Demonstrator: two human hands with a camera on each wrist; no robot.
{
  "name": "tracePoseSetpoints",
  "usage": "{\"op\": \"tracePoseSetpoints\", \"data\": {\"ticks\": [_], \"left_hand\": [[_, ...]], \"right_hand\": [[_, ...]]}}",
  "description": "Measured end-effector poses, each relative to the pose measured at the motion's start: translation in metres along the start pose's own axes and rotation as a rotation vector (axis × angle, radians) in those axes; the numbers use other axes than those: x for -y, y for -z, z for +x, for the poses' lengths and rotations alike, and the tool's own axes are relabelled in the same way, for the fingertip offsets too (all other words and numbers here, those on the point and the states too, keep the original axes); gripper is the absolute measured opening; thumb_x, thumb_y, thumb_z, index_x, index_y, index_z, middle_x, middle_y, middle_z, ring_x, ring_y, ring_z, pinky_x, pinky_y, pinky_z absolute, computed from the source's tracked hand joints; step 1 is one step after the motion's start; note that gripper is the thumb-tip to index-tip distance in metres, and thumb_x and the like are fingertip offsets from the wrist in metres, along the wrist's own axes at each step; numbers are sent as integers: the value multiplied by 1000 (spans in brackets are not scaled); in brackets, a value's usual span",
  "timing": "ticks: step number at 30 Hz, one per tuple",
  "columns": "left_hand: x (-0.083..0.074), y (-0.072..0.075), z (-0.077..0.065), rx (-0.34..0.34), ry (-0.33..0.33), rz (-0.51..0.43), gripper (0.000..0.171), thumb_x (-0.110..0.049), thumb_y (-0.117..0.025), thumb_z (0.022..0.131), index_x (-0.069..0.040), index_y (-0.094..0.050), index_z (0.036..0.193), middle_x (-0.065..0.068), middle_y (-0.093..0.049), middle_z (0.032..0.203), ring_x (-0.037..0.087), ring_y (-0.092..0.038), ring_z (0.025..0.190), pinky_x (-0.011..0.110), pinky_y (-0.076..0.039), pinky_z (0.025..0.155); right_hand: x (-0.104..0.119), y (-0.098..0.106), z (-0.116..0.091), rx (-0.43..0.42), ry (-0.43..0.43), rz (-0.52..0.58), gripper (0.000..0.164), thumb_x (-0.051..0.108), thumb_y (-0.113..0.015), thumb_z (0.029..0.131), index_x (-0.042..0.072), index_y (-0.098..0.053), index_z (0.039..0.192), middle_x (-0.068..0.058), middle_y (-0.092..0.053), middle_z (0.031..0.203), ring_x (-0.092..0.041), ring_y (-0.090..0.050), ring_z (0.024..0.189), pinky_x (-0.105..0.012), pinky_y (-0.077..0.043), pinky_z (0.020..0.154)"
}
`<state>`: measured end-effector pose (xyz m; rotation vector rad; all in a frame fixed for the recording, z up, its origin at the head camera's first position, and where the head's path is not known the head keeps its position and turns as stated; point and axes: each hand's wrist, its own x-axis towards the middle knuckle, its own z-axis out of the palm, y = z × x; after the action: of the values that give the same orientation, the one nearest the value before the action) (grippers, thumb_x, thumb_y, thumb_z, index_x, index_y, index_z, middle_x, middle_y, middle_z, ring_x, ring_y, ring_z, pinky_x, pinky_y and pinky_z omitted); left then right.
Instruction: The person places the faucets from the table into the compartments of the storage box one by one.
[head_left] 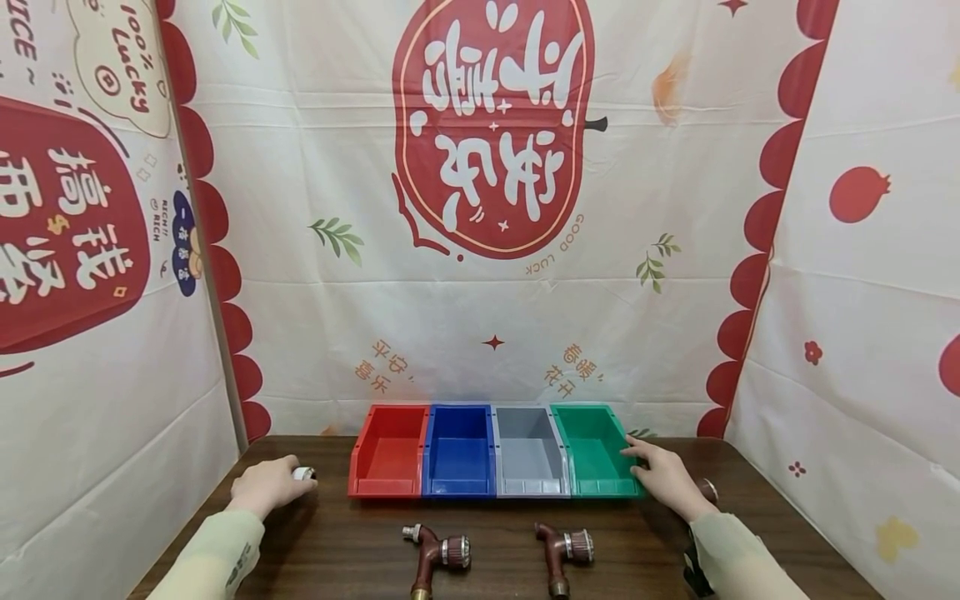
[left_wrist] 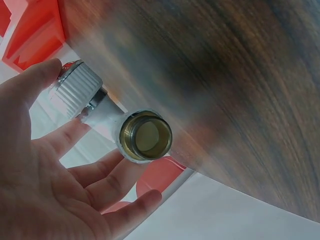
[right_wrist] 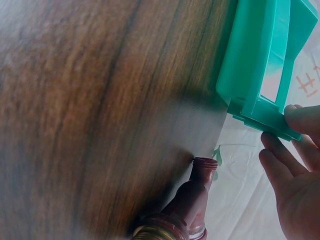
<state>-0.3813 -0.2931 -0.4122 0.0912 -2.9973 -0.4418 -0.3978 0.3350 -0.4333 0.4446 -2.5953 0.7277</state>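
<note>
My left hand (head_left: 268,485) grips a white faucet (left_wrist: 102,115) at the table's left side. Its thumb lies on the ribbed knob (left_wrist: 77,89), and the threaded brass inlet faces the wrist camera. With thumb and fingers, my right hand (head_left: 666,475) pinches the outer side edge of the green bin (head_left: 600,454). Close to that hand lies a dark red faucet (right_wrist: 192,197), mostly hidden by the arm in the head view. Nearer the front are two more dark red faucets, one left (head_left: 429,550) and one right (head_left: 555,554).
Left of the green bin, a grey bin (head_left: 531,483), a blue bin (head_left: 459,483) and a red bin (head_left: 386,485) stand in one row at the back of the wooden table (head_left: 337,550). A printed cloth (head_left: 480,308) hangs behind, with more cloth at both sides.
</note>
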Motion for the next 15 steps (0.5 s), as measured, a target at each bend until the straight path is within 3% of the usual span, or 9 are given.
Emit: {"op": "tracePoseSetpoints", "data": {"ticks": [15], "left_hand": [[-1,6,0,-17,6,6,48,-46,-68,80,-9,-62,109,13,-63,90,35,-56,80,59,-44,69]], "right_hand": [[1,1,1,-1,3,-7,28,-6,-62,86,-5,-68,113,-27,-52,135,-48,-48,121,-61,-42,93]]}}
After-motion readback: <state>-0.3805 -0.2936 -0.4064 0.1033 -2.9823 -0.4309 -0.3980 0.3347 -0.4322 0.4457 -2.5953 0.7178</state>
